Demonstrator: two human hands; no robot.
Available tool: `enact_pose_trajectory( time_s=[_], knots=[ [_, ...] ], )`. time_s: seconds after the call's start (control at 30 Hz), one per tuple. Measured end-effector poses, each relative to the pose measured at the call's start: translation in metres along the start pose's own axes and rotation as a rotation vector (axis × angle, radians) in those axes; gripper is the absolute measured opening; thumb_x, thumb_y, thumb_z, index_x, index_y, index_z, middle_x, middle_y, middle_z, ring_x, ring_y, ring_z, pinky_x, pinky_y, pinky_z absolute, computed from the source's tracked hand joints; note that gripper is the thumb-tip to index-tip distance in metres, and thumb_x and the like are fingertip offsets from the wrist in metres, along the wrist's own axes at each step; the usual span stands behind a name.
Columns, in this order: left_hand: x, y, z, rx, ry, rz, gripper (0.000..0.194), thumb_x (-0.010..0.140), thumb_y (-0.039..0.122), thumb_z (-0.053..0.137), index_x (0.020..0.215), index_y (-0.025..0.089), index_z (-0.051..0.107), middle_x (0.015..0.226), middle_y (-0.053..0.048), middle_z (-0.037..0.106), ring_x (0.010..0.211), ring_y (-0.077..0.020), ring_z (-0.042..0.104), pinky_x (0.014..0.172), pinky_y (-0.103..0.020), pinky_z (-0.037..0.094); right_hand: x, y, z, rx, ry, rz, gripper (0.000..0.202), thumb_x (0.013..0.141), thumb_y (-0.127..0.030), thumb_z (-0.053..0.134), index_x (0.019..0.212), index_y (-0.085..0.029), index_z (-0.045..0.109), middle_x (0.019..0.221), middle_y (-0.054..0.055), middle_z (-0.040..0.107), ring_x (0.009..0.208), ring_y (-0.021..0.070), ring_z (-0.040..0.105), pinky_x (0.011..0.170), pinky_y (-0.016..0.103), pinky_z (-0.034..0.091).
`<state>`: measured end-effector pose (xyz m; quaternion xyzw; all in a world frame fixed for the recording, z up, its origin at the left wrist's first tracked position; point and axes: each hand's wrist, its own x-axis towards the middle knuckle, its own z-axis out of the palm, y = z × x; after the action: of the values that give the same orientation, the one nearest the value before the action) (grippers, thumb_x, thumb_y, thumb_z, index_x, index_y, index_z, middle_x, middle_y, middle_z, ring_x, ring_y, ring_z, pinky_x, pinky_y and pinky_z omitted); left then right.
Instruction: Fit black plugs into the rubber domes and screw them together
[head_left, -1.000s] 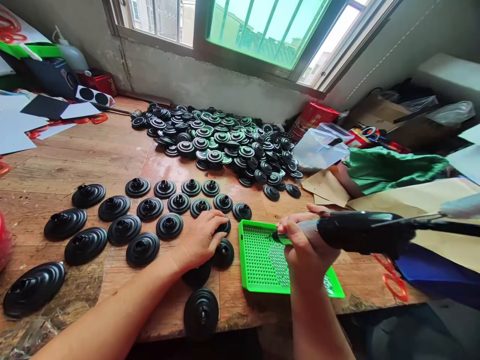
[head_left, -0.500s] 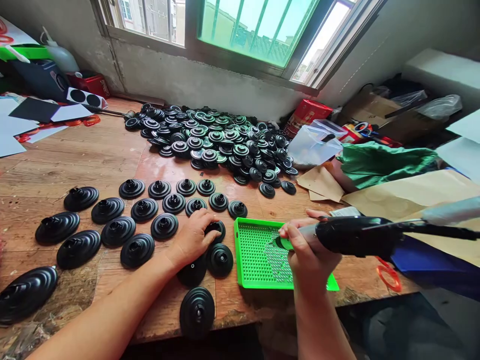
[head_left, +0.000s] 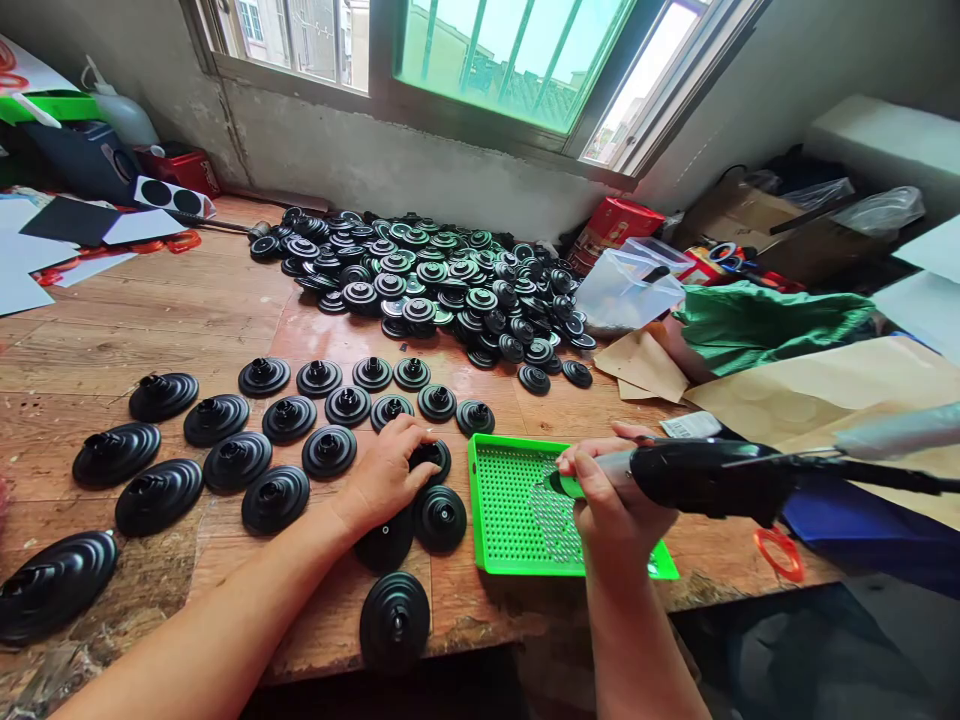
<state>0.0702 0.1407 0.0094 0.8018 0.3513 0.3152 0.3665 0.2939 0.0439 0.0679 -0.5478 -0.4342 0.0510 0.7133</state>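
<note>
My left hand (head_left: 391, 465) lies over a black stepped disc (head_left: 430, 464), its thumb and fingers curled around the disc's near left side. More black discs with raised centre posts surround it, including one just below (head_left: 439, 519) and one near the table's front edge (head_left: 394, 622). In my right hand (head_left: 611, 495) is a black and grey electric screwdriver (head_left: 712, 478), fingers wrapped round its front end. Its tip points left over a green perforated tray (head_left: 480, 535), where small silvery screws (head_left: 559, 525) sit in many of the holes.
A large heap of black discs (head_left: 435, 270) lies against the wall under the window. Right of it stand a clear plastic bin (head_left: 626, 285), a green cloth (head_left: 772, 325) and brown paper (head_left: 840, 385). An orange ring (head_left: 778, 553) lies by the right front edge.
My right hand and the screwdriver have shifted very slightly left over the tray. My left hand stays on the same disc.
</note>
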Motion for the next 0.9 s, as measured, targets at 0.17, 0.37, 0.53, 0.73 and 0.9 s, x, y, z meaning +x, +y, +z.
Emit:
enact_pose_trajectory(
  time_s=[0.17, 0.37, 0.53, 0.73, 0.9],
  knots=[
    [0.001, -0.001, 0.0, -0.02, -0.005, -0.012, 0.024, 0.082, 0.009, 0.065, 0.103, 0.02, 0.066, 0.106, -0.005, 0.06, 0.101, -0.0208, 0.061, 0.095, -0.04, 0.053, -0.002, -0.002, 0.001, 0.006, -0.011, -0.017, 0.035, 0.076, -0.021, 0.078, 0.104, -0.02, 0.058, 0.064, -0.007, 0.063, 0.057, 0.0164, 0.061, 0.067, 0.037, 0.051],
    [0.002, -0.002, 0.0, -0.02, -0.008, -0.007, 0.02, 0.083, 0.011, 0.066, 0.101, 0.02, 0.066, 0.106, -0.005, 0.059, 0.101, -0.021, 0.06, 0.094, -0.039, 0.053, -0.003, -0.002, 0.001, -0.012, -0.017, -0.043, 0.034, 0.077, -0.021, 0.077, 0.104, -0.02, 0.056, 0.065, -0.007, 0.063, 0.057, 0.0161, 0.061, 0.068, 0.036, 0.051],
    [0.002, -0.001, -0.001, -0.026, -0.02, -0.013, 0.019, 0.083, 0.011, 0.066, 0.1, 0.019, 0.066, 0.105, -0.005, 0.059, 0.101, -0.0215, 0.06, 0.094, -0.04, 0.052, -0.002, -0.001, 0.0, 0.002, -0.034, -0.029, 0.035, 0.077, -0.02, 0.077, 0.105, -0.02, 0.056, 0.066, -0.007, 0.064, 0.057, 0.0156, 0.061, 0.067, 0.036, 0.051],
    [0.003, 0.003, 0.0, -0.059, -0.026, -0.038, 0.017, 0.084, 0.012, 0.067, 0.1, 0.018, 0.069, 0.105, -0.006, 0.061, 0.102, -0.022, 0.06, 0.097, -0.041, 0.051, 0.004, -0.036, 0.014, 0.162, -0.014, -0.049, 0.043, 0.073, -0.015, 0.076, 0.111, -0.023, 0.058, 0.064, -0.008, 0.064, 0.055, 0.0163, 0.059, 0.062, 0.036, 0.051],
    [0.005, 0.003, 0.001, -0.091, -0.031, -0.066, 0.018, 0.081, 0.013, 0.072, 0.099, 0.016, 0.072, 0.106, -0.007, 0.062, 0.102, -0.0219, 0.061, 0.096, -0.039, 0.052, 0.004, -0.067, 0.051, 0.423, -0.232, -0.065, 0.038, 0.08, -0.017, 0.071, 0.115, -0.026, 0.058, 0.069, -0.005, 0.064, 0.057, 0.017, 0.058, 0.059, 0.037, 0.05]
  ],
)
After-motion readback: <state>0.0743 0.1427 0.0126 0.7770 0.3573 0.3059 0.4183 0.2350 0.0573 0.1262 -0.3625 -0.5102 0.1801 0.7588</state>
